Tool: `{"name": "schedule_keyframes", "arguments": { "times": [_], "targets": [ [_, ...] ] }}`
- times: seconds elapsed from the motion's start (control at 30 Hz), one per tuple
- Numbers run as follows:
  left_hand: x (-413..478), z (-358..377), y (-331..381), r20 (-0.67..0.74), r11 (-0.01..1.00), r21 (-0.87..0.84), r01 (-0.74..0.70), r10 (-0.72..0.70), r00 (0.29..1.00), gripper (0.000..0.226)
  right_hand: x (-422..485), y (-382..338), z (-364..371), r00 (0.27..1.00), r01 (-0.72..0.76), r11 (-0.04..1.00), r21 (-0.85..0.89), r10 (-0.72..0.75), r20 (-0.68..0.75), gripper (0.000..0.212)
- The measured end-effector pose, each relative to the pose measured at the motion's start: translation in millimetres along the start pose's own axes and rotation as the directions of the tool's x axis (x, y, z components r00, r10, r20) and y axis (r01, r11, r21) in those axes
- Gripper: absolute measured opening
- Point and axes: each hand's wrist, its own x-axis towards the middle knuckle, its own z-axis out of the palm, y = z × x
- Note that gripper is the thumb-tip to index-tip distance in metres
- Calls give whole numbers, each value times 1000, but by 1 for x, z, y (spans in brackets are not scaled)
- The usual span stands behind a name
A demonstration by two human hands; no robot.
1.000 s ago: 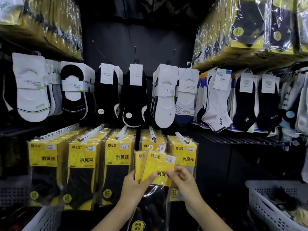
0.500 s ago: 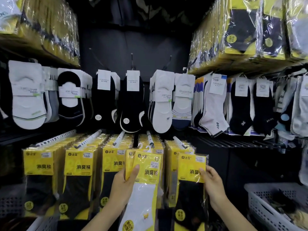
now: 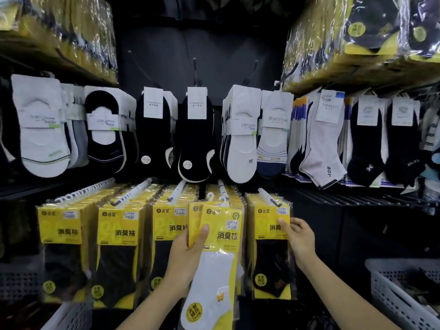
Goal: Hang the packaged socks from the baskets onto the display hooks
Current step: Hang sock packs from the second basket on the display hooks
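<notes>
Lifted onto the right hook (image 3: 268, 198), the black-sock pack (image 3: 267, 260) looks hung, right hand (image 3: 298, 239) pinching its edge; left hand (image 3: 188, 256) grips white-sock packs (image 3: 222, 236) awaiting hanging.

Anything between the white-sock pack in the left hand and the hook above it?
Nothing visible. The white-sock pack in the left hand sits just below the hook tip, hangers up. Yellow packs already hang further back on it; the right hand holds the neighbouring pack, off to the side.
</notes>
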Motion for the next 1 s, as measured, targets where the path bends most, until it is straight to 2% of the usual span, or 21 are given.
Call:
{"name": "schedule_keyframes", "arguments": {
  "times": [0.23, 0.37, 0.43, 0.5, 0.6, 0.7, 0.77, 0.83, 1.0],
  "targets": [
    [11, 4, -2, -17, 999, -44, -1, 0, 1000, 33, 28, 11, 30, 982, -48, 998, -27, 42, -185, 35],
    [11, 6, -2, -12, 998, -63, -19, 18, 1000, 28, 29, 10, 37, 954, -126, 991, 50, 135, -268, 41],
    [9, 6, -2, 2, 996, -84, -22, 22, 1000, 24, 16, 9, 35, 946, -118, 992, 43, 126, -299, 43],
    [5, 7, -1, 11, 995, -101, -20, 21, 1000, 23, -5, 7, 33, 967, -105, 993, 55, 115, -227, 37],
    [0, 10, -1, 13, 993, -114, -18, 20, 1000, 26, -44, -7, 31, 988, -137, 980, 147, 125, 87, 32],
    [-5, 17, 0, 1, 994, -106, -23, 23, 1000, 27, -81, -30, 29, 932, -145, 966, 212, 61, 358, 38],
    [-11, 22, 2, -8, 991, -130, -11, 10, 1000, 22, -98, -43, 26, 882, -129, 970, 205, 17, 472, 40],
    [-16, 25, 6, 4, 987, -160, -15, 16, 1000, 19, -108, -52, 21, 862, -119, 975, 186, 9, 506, 35],
    [-26, 29, 16, 34, 992, -112, -62, 66, 997, 25, -114, -57, 5, 893, -142, 976, 166, 54, 446, 21]
  ]
}}
